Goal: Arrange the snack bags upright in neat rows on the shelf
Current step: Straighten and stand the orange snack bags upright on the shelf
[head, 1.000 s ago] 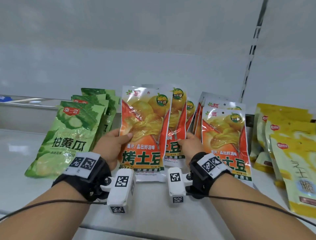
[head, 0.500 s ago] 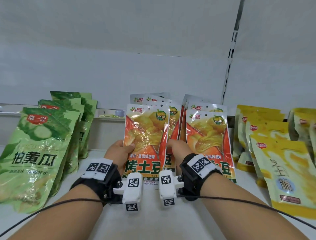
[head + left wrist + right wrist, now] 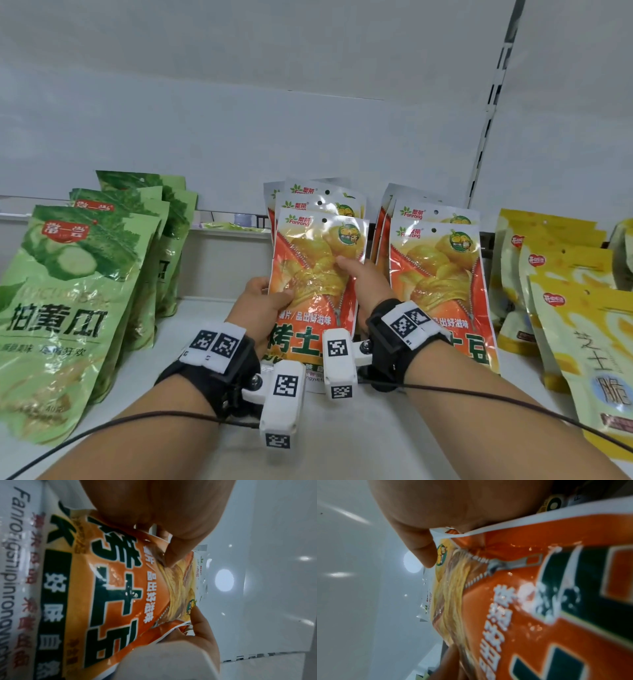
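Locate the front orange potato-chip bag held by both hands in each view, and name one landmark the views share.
Head: front orange bag, centre, gripped at its sides by the left hand and right hand.
Left wrist: front orange bag, centre-left.
Right wrist: front orange bag, right half.
Shared landmark: its printed zipper.

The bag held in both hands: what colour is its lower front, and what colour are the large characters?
Orange, with dark green characters on the held bag; clearest in the head view.
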Tool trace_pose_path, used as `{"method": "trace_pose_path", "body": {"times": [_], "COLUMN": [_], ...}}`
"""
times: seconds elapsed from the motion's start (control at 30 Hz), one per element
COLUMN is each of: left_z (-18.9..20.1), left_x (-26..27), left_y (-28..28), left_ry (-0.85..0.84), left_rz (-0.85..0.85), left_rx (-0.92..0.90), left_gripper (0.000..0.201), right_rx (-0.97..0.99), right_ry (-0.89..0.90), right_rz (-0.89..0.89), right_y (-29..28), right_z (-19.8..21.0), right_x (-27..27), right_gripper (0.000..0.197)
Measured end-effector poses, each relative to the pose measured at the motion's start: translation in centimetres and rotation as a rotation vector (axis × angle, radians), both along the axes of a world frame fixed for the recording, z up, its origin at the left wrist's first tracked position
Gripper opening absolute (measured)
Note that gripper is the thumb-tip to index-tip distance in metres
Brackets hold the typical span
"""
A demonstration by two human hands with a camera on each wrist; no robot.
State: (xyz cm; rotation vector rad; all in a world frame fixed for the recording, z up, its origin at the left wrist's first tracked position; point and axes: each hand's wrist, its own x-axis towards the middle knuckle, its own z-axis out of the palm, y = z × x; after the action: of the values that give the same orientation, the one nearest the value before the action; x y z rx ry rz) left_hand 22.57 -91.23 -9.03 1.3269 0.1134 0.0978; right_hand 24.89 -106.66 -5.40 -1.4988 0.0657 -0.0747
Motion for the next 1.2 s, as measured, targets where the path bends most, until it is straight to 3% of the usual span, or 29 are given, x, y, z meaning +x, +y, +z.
{"method": "trace_pose_path", "body": {"times": [0.13, 0.23, 0.47, 0.6, 0.77, 0.93, 1.07, 1.2], "left_z": [0.8, 1.9, 4.0, 4.8, 5.4, 4.5, 3.6, 2.7], "left_x": [1.7, 3.6, 5.8, 6.2, 7.1, 7.3, 6.7, 5.7], "left_y": [1.1, 2.2, 2.0, 1.8, 2.0, 1.4, 1.6, 1.8], "left_ry": [-0.037, -0.038, -0.096, -0.098, -0.091, -0.063, -0.045, -0.025], "left_rz": [0.009, 0.028, -0.201, -0.334, -0.373, -0.354, -0.354, -0.365], "left_rx": [0.101, 0.217, 0.127, 0.069, 0.055, -0.048, -0.03, 0.064], "left_gripper": [0.071, 0.085, 0.072, 0.084, 0.097, 0.061, 0.071, 0.077], "right_rx": [-0.03, -0.089, -0.132, -0.115, -0.134, -0.274, -0.297, -0.352], "right_ry": [-0.013, -0.022, -0.02, -0.033, -0.042, -0.011, 0.007, 0.026], "right_rz": [0.019, 0.04, 0.048, 0.076, 0.064, 0.003, -0.015, -0.011], "right_y": [-0.1, -0.3, -1.0, -1.2, -1.8, -1.5, -1.7, -1.8], "right_z": [-0.4, -0.4, -0.6, -0.6, -0.8, -0.6, -0.6, -0.2], "right_x": [0.5, 0.8, 1.6, 1.7, 1.2, 0.8, 0.2, -0.2], "right_gripper": [0.083, 0.087, 0.051, 0.044, 0.052, 0.077, 0.08, 0.095]}}
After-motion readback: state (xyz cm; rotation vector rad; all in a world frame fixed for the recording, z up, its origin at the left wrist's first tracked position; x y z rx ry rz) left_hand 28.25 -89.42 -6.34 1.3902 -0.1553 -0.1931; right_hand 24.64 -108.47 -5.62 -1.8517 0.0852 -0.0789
